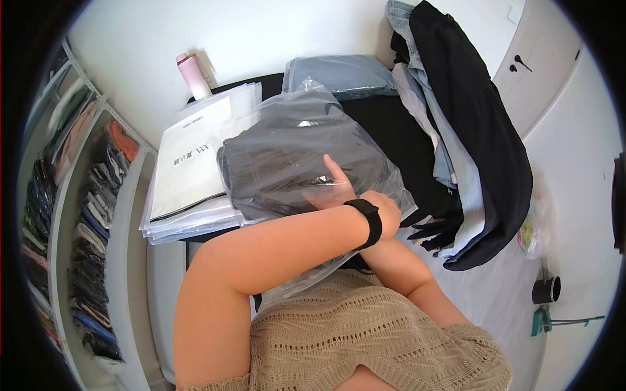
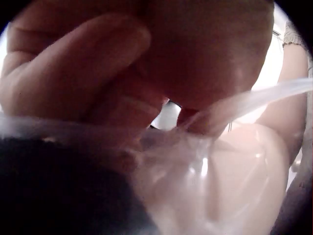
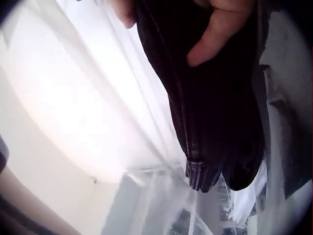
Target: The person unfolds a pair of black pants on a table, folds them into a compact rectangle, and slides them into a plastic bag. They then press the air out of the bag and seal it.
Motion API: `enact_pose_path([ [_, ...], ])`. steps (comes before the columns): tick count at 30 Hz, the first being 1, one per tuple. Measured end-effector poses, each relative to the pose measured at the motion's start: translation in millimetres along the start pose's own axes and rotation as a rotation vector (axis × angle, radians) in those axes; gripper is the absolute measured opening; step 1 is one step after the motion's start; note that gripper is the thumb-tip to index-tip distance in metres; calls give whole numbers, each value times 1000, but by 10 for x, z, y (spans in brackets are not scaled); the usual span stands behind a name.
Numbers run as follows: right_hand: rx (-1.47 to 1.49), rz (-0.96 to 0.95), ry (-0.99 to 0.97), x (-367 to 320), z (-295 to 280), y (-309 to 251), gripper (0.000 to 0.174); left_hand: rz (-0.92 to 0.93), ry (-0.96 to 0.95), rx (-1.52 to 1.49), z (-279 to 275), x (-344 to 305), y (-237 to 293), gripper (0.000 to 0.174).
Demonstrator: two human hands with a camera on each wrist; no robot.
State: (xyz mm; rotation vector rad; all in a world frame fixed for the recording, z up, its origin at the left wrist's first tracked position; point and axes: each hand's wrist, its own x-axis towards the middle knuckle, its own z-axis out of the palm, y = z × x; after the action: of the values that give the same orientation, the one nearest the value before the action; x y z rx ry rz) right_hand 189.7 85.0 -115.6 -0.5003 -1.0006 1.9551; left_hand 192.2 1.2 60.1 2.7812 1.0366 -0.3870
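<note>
A dark folded garment (image 1: 280,173) lies inside a large clear plastic bag (image 1: 313,107) on the black surface. Reaching under the plastic, my right hand (image 1: 332,190) has its thumb raised at the garment's near side. The right wrist view shows the dark garment (image 3: 215,107) between the thumb and a finger of that hand (image 3: 215,29). My left hand (image 1: 385,212), with a black watch above it, crosses over the right wrist at the bag's near right edge. In the left wrist view its curled fingers (image 2: 112,49) grip the clear plastic (image 2: 195,161).
White printed bags (image 1: 189,163) are stacked at the left, with a pink bottle (image 1: 193,77) behind. A packed blue-grey bundle (image 1: 339,75) lies at the back. Black and denim clothes (image 1: 473,130) hang at the right. Shelves of clothes (image 1: 94,228) stand far left.
</note>
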Motion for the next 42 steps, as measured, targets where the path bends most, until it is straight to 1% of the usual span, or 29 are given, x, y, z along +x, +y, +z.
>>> enact_pose_path([
  [1,-730,-179,-123,31,-104,98,29,-8,-54,32,30,34,6,23],
  [2,-733,-177,-128,-8,71,-60,29,-12,-50,30,53,58,13,23],
  [4,317,274,380,-183,764,-661,38,-36,19,-1,76,84,9,23],
  [5,312,276,376,-217,884,-776,38,-41,24,-2,63,76,-6,23],
  [7,285,338,528,-252,1002,-908,49,17,155,-208,-2,25,-27,21],
  [8,280,337,525,-251,999,-887,49,108,135,-278,-51,-27,-23,20],
  [10,148,122,540,-270,999,-796,57,255,96,-408,-144,-167,60,20],
  [11,102,90,597,-281,1073,-807,55,331,96,-430,-189,-263,117,21],
  [12,58,42,488,-315,1047,-800,55,424,123,-448,-200,-349,161,20],
  [13,16,-4,381,-354,1012,-821,55,422,124,-447,-198,-410,217,20],
  [15,32,-20,358,-383,963,-866,54,590,205,-530,-194,-512,320,19],
  [17,47,-34,339,-439,963,-913,53,614,193,-541,-239,-598,372,18],
  [19,163,-165,399,-502,978,-941,54,636,187,-561,-274,-687,359,16],
  [22,373,-169,452,-442,428,-700,54,522,235,-568,-220,-929,182,17],
  [24,461,-137,524,-475,302,-716,54,493,623,-643,-129,-1206,-53,23],
  [25,552,-113,597,-463,284,-708,53,340,497,-729,-153,-1412,-223,34],
  [26,438,-158,661,-497,432,-786,60,270,600,-769,-23,-1557,-392,36],
  [27,451,-151,651,-533,508,-806,60,104,639,-671,38,-1749,-524,41],
  [29,159,57,550,-603,574,-871,68,-263,771,-636,394,-2054,-684,59],
  [30,222,192,452,-613,616,-913,74,-395,770,-631,646,-2150,-721,62],
  [31,232,183,439,-578,650,-870,74,-525,767,-627,869,-2230,-726,65],
  [33,371,307,285,-485,693,-788,68,-574,606,-1020,1110,-2308,-653,68],
  [34,521,354,279,-373,593,-686,58,-556,534,-1185,1244,-2311,-612,55],
  [35,523,352,272,-308,650,-667,58,-537,458,-1352,1345,-2290,-584,44],
  [36,560,265,293,-233,729,-640,51,-541,462,-1347,1411,-2245,-582,44],
  [37,597,180,315,-176,785,-623,45,-493,377,-1352,1446,-2202,-574,34],
  [38,599,181,311,-136,792,-597,45,-444,289,-1356,1460,-2198,-571,31],
  [39,619,180,328,-78,775,-570,41,-445,293,-1352,1450,-2228,-574,31],
  [42,592,157,306,35,794,-639,36,-212,333,-1370,1256,-2375,-543,33],
])
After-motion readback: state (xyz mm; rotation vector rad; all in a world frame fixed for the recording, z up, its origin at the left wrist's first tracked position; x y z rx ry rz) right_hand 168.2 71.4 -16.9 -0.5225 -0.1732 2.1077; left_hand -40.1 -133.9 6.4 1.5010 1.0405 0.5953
